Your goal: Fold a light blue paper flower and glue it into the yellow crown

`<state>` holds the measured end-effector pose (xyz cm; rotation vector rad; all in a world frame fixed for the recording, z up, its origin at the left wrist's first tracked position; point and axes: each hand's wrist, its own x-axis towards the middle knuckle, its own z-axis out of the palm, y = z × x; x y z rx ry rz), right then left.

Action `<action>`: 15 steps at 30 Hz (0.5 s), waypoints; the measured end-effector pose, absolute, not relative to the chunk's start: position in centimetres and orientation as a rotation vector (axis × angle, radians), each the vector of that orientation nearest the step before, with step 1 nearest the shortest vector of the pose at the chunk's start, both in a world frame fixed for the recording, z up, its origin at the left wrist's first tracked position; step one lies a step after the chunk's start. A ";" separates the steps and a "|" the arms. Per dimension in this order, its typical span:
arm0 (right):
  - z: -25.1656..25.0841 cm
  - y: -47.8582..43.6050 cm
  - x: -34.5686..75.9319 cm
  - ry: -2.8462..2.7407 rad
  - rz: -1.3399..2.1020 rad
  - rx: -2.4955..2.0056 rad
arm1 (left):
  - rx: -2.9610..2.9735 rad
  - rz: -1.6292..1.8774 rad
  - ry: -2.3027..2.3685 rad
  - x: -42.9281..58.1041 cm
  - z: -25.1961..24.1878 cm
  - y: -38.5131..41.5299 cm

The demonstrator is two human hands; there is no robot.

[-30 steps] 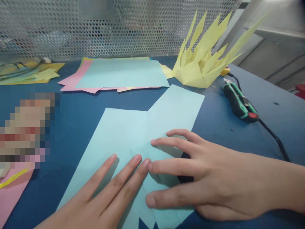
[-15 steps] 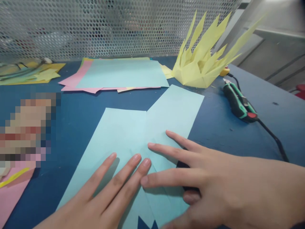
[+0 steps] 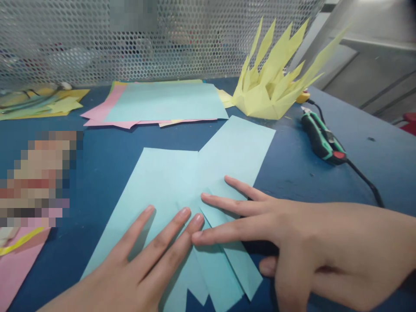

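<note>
Both hands press a blue sheet flat mid-fold.

At the tabletop's near edge, the left hand (image 3: 130, 273) lies open, fingers flat on the blue sheet (image 3: 182, 182); the right hand (image 3: 292, 242), also open and gripping nothing, pins the folded flaps. Next, judging by this, comes firm creasing along the fold.

Craft workshop bench: blue worktop (image 3: 292, 173), perforated metal screen (image 3: 195, 39), coloured paper stack (image 3: 162, 104), glue gun (image 3: 320, 136).
</note>
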<state>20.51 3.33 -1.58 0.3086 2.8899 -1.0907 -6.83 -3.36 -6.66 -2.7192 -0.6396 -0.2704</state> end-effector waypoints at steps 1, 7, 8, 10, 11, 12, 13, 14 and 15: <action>-1.5 3.3 20.6 2.882 -1.112 0.322 | -2.720 -0.294 -0.634 -6.6 -6.7 -3.3; -1.9 3.1 20.6 2.941 -1.214 0.422 | -2.719 -0.318 -0.735 -6.5 -6.9 -3.4; -2.1 3.2 20.6 2.978 -1.190 0.419 | -2.724 -0.282 -0.706 -6.7 -6.8 -3.4; -2.5 3.4 20.5 3.078 -1.095 0.381 | -2.771 -0.206 -0.624 -7.2 -6.5 -3.5; -2.7 3.5 20.4 3.133 -1.023 0.354 | -2.794 -0.180 -0.591 -7.5 -6.4 -3.5; -2.9 3.6 20.4 3.186 -0.952 0.322 | -2.809 -0.164 -0.580 -7.6 -6.3 -3.5; -3.1 3.6 20.3 3.235 -0.882 0.286 | -2.814 -0.161 -0.586 -7.8 -6.3 -3.5; -3.3 3.6 20.3 3.279 -0.818 0.255 | -2.809 -0.161 -0.598 -7.8 -6.2 -3.5; -3.5 3.6 20.2 3.327 -0.765 0.229 | -2.801 -0.161 -0.612 -7.8 -6.2 -3.5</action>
